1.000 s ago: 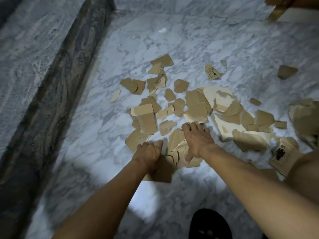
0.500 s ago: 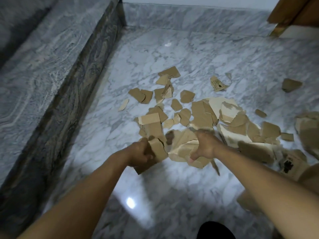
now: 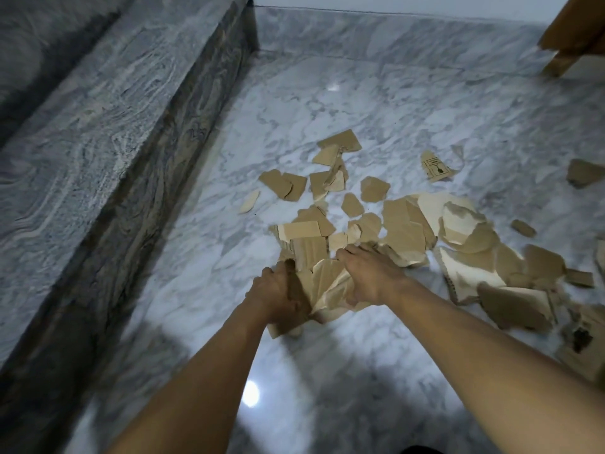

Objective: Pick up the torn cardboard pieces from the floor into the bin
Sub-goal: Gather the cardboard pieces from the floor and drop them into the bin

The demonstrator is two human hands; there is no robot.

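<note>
Your left hand (image 3: 278, 294) and right hand (image 3: 371, 276): fingers of both curled round a bunch of torn cardboard (image 3: 327, 283), pressed between them over the middle of the marble floor (image 3: 360, 93). Can't tell whether the bunch is clear of the floor. Loose scraps (image 3: 402, 224) are spread beyond your hands and out toward the floor's right edge. A printed scrap (image 3: 435, 167) lies apart, farther back. A stone ledge (image 3: 131, 126) runs along the floor's left edge.

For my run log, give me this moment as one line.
phase: gathering | left hand: grips cardboard bundle | right hand: grips same bundle | loose pieces: many on marble floor | bin: not in view
</note>
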